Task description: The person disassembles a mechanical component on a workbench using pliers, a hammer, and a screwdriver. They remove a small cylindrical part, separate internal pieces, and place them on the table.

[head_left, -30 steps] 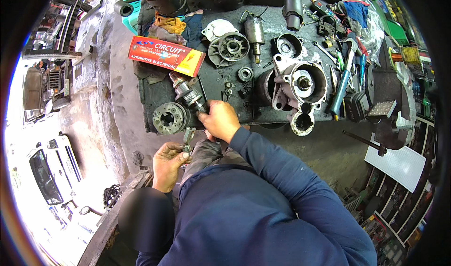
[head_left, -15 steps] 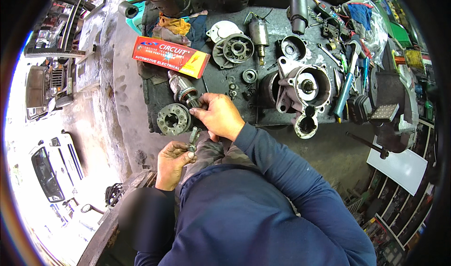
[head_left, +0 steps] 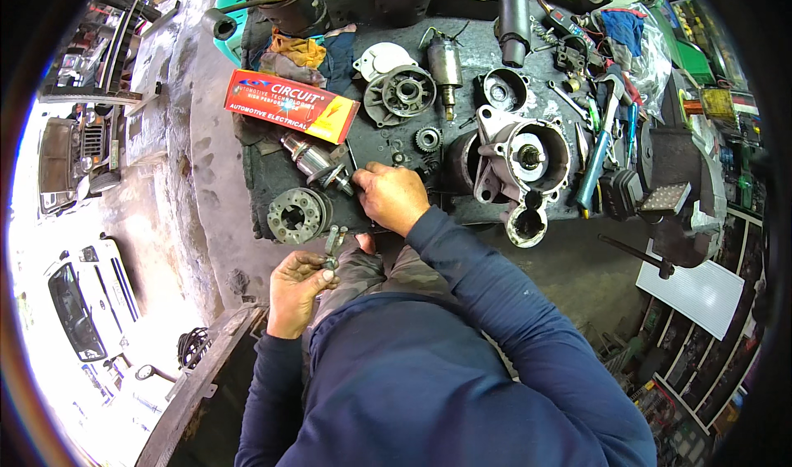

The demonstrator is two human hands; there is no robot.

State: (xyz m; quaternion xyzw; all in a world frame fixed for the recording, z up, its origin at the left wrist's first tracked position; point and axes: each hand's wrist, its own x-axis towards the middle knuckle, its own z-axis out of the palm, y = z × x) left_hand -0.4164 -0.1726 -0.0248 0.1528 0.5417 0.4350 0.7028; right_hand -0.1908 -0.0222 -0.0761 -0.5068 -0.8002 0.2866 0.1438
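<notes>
My left hand (head_left: 295, 292) is closed in a pinch on a small metal lever (head_left: 332, 242), held upright in front of the bench edge. My right hand (head_left: 393, 196) rests at the bench's front edge, its fingers curled down; whatever they hold is hidden. Just left of it lies a motor armature (head_left: 310, 158) with its shaft end toward my fingers, not touching them. A thin dark rod (head_left: 351, 155) lies close to the fingertips. Nearer the corner sits a round metal gear drum (head_left: 295, 216) with a toothed centre hole.
A red-and-white box (head_left: 289, 106) lies behind the armature. Right of my hand stand a small gear (head_left: 427, 139) and a large cast housing (head_left: 528, 158). Farther off are a round end cover (head_left: 406, 92), a second armature (head_left: 445, 71) and a blue-handled adjustable wrench (head_left: 602, 149).
My right hand has drawn away from the armature's shaft end, which its fingers were touching, and sits slightly to the right. My left hand still holds the lever. The view has shifted slightly.
</notes>
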